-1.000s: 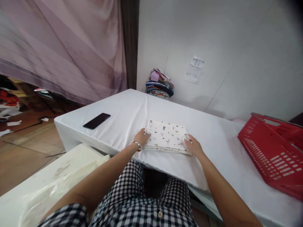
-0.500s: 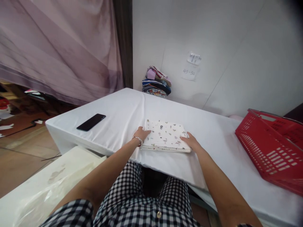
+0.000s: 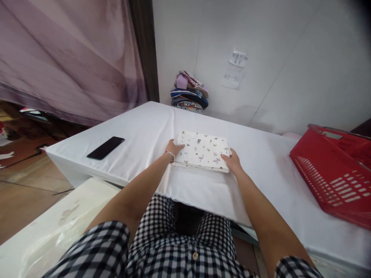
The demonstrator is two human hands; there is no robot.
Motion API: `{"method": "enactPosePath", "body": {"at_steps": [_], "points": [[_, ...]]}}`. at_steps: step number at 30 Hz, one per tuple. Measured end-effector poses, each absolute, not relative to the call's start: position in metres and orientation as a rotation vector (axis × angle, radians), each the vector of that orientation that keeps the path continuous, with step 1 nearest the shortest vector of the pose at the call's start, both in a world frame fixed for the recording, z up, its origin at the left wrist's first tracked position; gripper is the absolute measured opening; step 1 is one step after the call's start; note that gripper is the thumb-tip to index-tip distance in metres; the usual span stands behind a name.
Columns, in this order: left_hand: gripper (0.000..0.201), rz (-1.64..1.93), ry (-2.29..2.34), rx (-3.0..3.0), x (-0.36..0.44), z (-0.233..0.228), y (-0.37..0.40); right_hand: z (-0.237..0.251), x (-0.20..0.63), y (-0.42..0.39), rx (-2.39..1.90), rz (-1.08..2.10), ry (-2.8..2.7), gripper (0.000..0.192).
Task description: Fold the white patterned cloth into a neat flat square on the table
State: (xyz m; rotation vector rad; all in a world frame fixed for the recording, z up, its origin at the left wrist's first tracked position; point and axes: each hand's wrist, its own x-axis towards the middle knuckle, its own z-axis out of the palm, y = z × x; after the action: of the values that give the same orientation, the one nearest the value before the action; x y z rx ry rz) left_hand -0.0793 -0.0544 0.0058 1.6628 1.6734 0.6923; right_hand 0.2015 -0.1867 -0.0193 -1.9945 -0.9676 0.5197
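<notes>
A folded white cloth [image 3: 203, 151] with a small scattered print lies flat on the white-covered table [image 3: 145, 133]. My left hand [image 3: 174, 148] grips its left edge, thumb on top and the other fingers at the side, partly hidden. On the opposite edge my right hand [image 3: 232, 160] does the same, its thumb resting on the printed face. Several layers show along the cloth's near edge. A bracelet [image 3: 170, 155] circles my left wrist.
A black phone [image 3: 106, 148] lies on the table at the left. At the right stands a red plastic basket [image 3: 333, 173]. Folded fabrics [image 3: 189, 92] are piled by the wall beyond the far edge. A pale surface with clear plastic [image 3: 66, 220] is at lower left.
Both hands have moved the folded cloth forward, farther from the table's near edge. My grip at its two sides is kept. The camera view has shifted slightly.
</notes>
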Motion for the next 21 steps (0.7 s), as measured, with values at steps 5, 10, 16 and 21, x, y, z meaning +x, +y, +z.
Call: {"method": "enactPosePath", "body": {"at_steps": [5,10,16,21], "points": [[0.074,0.584,1.643,1.695,-0.084,-0.013,-0.062,-0.028,0.209,-0.184,-2.179,0.543,-1.020,0.076],[0.066,0.801,1.513,1.570,-0.097,-0.028,-0.074,-0.031,0.204,-0.200,-2.160,0.463,-1.072,0.068],[0.049,1.110,1.437,1.727,-0.102,-0.044,-0.094,-0.026,0.173,-0.226,-1.834,-0.093,-1.569,0.040],[0.038,1.152,1.136,2.497,-0.104,-0.038,-0.115,-0.032,0.146,-0.228,-1.559,-0.176,-1.944,0.034]]}}
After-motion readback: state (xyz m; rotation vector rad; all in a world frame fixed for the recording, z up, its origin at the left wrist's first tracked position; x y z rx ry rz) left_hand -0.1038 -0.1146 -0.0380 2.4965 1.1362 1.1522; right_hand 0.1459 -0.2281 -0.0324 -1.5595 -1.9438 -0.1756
